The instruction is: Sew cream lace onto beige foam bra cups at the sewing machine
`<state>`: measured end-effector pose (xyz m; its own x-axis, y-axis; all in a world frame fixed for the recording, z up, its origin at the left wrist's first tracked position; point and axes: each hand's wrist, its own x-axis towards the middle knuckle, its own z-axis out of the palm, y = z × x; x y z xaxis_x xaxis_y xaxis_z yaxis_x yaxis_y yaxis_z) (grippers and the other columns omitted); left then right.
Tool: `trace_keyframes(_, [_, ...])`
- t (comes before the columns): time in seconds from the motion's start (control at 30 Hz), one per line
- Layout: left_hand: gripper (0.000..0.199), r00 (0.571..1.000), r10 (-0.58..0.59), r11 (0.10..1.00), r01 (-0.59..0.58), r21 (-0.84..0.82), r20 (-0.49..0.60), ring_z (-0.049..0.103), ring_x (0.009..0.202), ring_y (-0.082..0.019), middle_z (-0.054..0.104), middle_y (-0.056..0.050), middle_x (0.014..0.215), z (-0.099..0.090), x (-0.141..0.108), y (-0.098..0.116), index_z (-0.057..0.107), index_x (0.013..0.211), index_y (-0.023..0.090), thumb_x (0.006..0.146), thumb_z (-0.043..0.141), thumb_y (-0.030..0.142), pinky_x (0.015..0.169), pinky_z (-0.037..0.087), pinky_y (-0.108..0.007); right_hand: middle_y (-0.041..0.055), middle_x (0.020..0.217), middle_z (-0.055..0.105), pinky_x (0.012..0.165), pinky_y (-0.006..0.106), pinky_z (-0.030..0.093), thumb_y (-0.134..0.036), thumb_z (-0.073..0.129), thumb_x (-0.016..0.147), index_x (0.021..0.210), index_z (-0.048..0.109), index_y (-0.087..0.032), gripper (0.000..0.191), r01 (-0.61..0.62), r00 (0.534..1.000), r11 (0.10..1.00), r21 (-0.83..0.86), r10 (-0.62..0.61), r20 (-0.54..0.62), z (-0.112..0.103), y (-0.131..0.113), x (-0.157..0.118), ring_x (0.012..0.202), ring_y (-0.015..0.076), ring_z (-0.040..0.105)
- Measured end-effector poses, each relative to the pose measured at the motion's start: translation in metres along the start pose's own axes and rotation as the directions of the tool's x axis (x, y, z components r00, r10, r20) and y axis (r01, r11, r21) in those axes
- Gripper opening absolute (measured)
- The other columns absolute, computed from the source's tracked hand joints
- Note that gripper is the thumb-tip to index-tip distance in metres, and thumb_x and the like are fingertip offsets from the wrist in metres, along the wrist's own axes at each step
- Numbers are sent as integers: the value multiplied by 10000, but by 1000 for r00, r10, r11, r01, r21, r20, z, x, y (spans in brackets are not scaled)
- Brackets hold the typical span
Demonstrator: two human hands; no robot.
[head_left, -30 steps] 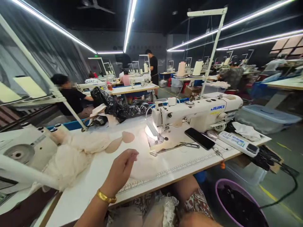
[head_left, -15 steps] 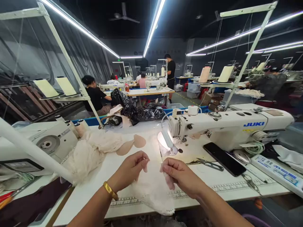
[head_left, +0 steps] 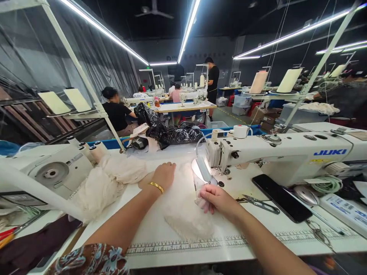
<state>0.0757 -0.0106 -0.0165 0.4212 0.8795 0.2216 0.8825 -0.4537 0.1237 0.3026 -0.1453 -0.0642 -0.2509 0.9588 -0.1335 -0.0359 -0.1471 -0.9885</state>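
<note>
My right hand [head_left: 213, 196] is closed, its thumb and fingers pinching the edge of a sheer off-white fabric [head_left: 189, 217] just in front of the sewing machine's lit needle area. That fabric spreads over the white table between my arms. My left hand [head_left: 166, 175] reaches forward, back up, over the place of the beige cut pieces [head_left: 145, 180]. Its fingers are pressed together with the tips low at the table; whatever they hold is hidden. Only a small part of the beige pieces shows left of this hand.
The sewing machine [head_left: 281, 149] stands right, with snips [head_left: 262, 204], a phone [head_left: 281, 198] and a box [head_left: 344, 210] nearby. Ruffled fabric [head_left: 96, 191] and thread cones lie left. Black plastic bags [head_left: 172, 133] sit behind. A ruler strip [head_left: 160, 248] runs along the front edge. People work beyond.
My left hand has moved forward and away from my right hand, covering the rounded beige piece. My right hand keeps its pinch. The loose fabric lies more spread out, and the view has shifted slightly.
</note>
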Motion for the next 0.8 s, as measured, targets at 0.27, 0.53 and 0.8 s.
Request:
trace_keyframes(0.27, [219,990,-143,884,132,-448,8,567,708,-191,600,8,757,-63,-64,21,621,918,229,943,534,427,631,435,-293,10,724,697,517,244,450,-662,719,842,867,635,-176,493,19,999,1000,16,-18,-35,3,-11,-7,603,147,669])
trace_keyframes(0.53, [178,938,27,729,218,-648,346,497,672,-164,554,22,708,-56,-107,58,600,794,204,806,586,381,590,349,-269,48,784,724,568,249,477,-792,590,884,940,639,-174,622,40,999,995,90,-42,23,1,-10,-16,687,169,695])
trace_keyframes(0.8, [646,856,434,742,-164,-650,280,604,1169,-280,648,-80,1306,-63,-78,67,525,1378,248,787,723,419,950,489,-381,-21,740,624,553,250,465,-430,649,960,928,692,-228,209,200,980,932,-303,-195,47,20,-33,-41,609,142,621])
